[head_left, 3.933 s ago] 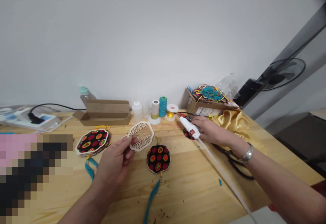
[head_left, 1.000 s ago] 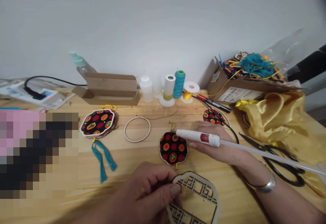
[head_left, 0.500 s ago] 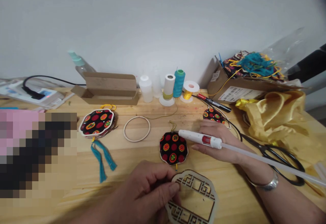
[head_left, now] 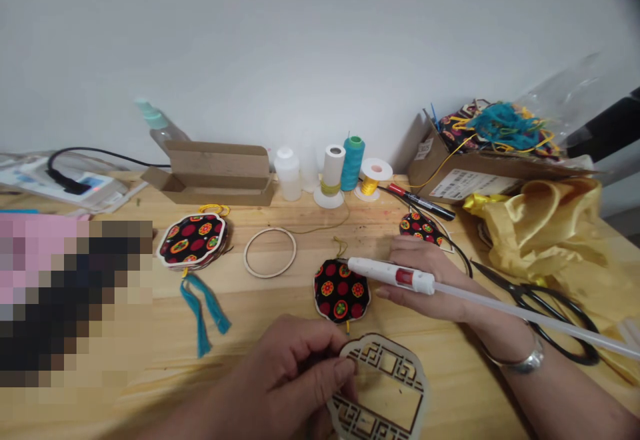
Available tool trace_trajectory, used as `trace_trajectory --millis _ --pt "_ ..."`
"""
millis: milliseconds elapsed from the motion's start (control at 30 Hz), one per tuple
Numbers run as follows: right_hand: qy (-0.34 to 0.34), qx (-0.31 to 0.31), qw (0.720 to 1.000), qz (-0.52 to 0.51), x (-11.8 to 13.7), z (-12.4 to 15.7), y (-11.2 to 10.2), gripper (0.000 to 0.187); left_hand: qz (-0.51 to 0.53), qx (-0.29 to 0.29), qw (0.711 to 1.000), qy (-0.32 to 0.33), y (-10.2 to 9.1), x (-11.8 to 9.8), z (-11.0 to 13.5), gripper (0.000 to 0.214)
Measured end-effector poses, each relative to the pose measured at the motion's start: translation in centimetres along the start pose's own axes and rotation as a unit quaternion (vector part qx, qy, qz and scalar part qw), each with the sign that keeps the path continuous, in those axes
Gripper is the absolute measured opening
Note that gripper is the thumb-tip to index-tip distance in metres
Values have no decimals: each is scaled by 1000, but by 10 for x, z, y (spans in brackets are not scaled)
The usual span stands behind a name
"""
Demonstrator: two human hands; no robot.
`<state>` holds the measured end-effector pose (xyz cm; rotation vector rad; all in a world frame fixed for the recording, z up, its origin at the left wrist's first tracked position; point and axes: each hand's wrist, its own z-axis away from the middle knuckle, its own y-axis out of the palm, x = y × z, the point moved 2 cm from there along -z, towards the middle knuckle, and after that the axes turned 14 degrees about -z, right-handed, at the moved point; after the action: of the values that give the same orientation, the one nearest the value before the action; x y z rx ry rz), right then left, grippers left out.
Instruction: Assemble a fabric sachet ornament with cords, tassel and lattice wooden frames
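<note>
My left hand is closed, pinching the left rim of a pale wooden lattice frame low in the view, just above the table. My right hand grips a white pen-shaped glue gun with a long clear glue stick trailing right. Its nozzle points left over a black floral fabric pad lying flat on the wooden table between the two hands.
A stack of floral pads with a teal tassel, a wooden ring, thread spools, a cardboard box, a marker, scissors, yellow satin cloth and a box of scraps surround the work spot.
Since 3.9 s ago, the frame came down toward me and my right hand brought the glue gun from the back to the fabric pad. Over the last second, almost nothing moved.
</note>
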<state>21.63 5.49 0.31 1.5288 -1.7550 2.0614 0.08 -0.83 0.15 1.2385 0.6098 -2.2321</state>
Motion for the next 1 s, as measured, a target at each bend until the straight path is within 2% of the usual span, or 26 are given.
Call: trace_trajectory --millis 200,433,600,733,800,867,1000 --pt "-1 13 1000 -12 8 -3 -1 29 -10 0 1000 8 0 1 -1 32" --pt "-10 3 1000 -5 -4 2 0 32 -9 -1 1000 7 -1 1 -3 32" --pt "1 6 1000 -24 -6 7 -11 31 -14 3 1000 11 -4 1 -3 33" --pt "7 8 999 -46 -7 13 -25 34 -64 -22 997 28 -11 -2 -1 34" --pt "19 16 999 -48 -8 16 -29 36 -92 -10 995 35 -14 -4 -1 33" --pt "31 23 998 -45 -9 18 -32 37 -115 -1 993 37 -15 -4 -2 32" --pt "41 34 997 -47 -11 20 -32 36 -149 -22 988 37 -12 2 -5 30"
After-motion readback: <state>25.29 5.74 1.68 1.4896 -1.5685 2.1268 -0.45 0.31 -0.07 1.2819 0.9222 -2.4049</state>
